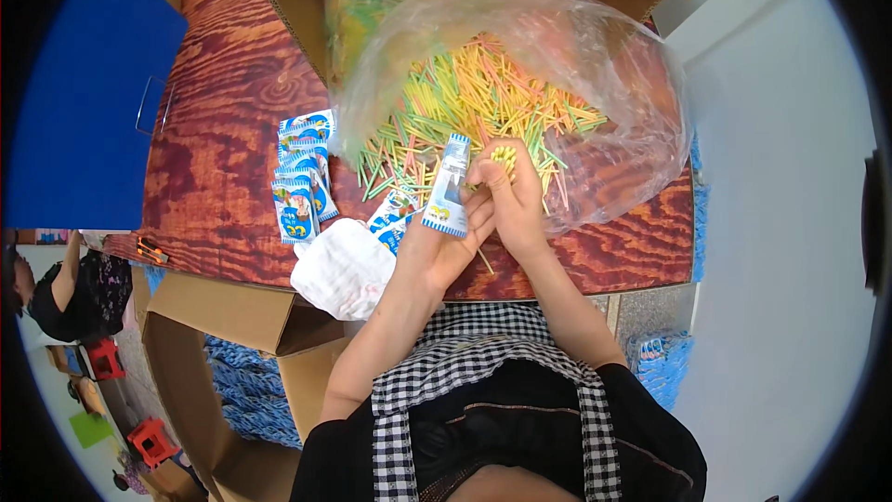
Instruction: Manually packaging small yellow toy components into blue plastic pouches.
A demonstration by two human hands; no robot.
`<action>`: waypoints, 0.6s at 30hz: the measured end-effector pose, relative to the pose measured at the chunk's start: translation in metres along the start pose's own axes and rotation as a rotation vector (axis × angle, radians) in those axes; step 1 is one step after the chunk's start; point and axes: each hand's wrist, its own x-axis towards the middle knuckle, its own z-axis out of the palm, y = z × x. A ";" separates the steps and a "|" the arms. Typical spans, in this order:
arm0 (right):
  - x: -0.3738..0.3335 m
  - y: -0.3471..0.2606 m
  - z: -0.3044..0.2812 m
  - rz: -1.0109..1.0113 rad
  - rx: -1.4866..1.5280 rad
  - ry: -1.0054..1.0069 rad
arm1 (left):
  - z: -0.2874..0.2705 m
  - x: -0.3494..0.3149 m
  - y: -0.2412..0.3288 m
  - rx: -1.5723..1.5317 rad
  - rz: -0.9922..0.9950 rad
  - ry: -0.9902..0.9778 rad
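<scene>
Wood-grain tabletop (223, 130), big heap of coloured sticks (465, 102) just past both grips. Left hand (446, 237) pinches a small blue-white packet (447, 188) upright; right hand (514, 195) clutches a stick bundle (503, 158) beside it.

So the person's wearing a black top with short sleeves (641, 409) that stop around the upper arm, seen at the bottom centre of the frame. Over it there's a black-and-white gingham checked apron (483, 353): a wide checked panel across the middle, with checked straps or bands running down both sides over the black fabric. Forearms are bare, coming up from the lower edge toward the centre. Both hands, left (446, 242) and right (511, 195), are bare too, without gloves.
</scene>
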 end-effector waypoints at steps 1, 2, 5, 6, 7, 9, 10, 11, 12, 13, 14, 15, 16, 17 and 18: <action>-0.004 -0.002 0.002 0.023 -0.094 0.006 | -0.002 -0.001 0.000 -0.052 -0.012 -0.086; -0.006 -0.003 0.003 0.038 -0.117 -0.005 | -0.002 -0.001 -0.001 -0.104 -0.025 -0.172; -0.006 -0.004 0.014 -0.082 -0.152 0.090 | 0.005 -0.006 0.001 -0.046 -0.012 -0.112; -0.007 -0.002 0.013 -0.083 -0.151 0.091 | 0.007 -0.008 0.001 -0.045 -0.012 -0.112; -0.008 0.001 0.010 -0.053 -0.122 0.070 | 0.011 -0.009 0.000 -0.015 -0.005 -0.092; -0.008 0.004 0.005 -0.026 -0.096 0.051 | 0.013 -0.009 -0.002 0.016 -0.001 -0.076; -0.007 0.006 0.002 -0.027 -0.112 0.019 | 0.011 -0.009 -0.002 -0.013 0.004 -0.103; -0.006 0.009 -0.001 -0.027 -0.129 -0.013 | 0.009 -0.008 -0.003 -0.043 0.010 -0.129; -0.005 0.014 -0.004 -0.028 -0.129 -0.014 | 0.006 -0.006 -0.003 -0.043 0.011 -0.130; -0.003 0.019 -0.006 -0.061 -0.202 -0.003 | 0.003 -0.003 -0.004 -0.059 0.013 -0.161; -0.003 0.021 -0.007 -0.094 -0.275 0.008 | 0.001 -0.001 -0.005 -0.074 0.015 -0.192; -0.003 0.023 -0.009 -0.095 -0.275 0.007 | 0.000 0.000 -0.006 -0.075 0.016 -0.193; -0.003 0.022 -0.008 -0.067 -0.221 0.014 | 0.001 -0.001 -0.007 -0.086 0.015 -0.174; -0.002 0.019 -0.007 -0.040 -0.166 0.022 | 0.002 -0.001 -0.007 -0.098 0.014 -0.155; -0.002 0.015 -0.006 -0.041 -0.166 0.022 | 0.000 0.000 -0.006 -0.097 0.014 -0.156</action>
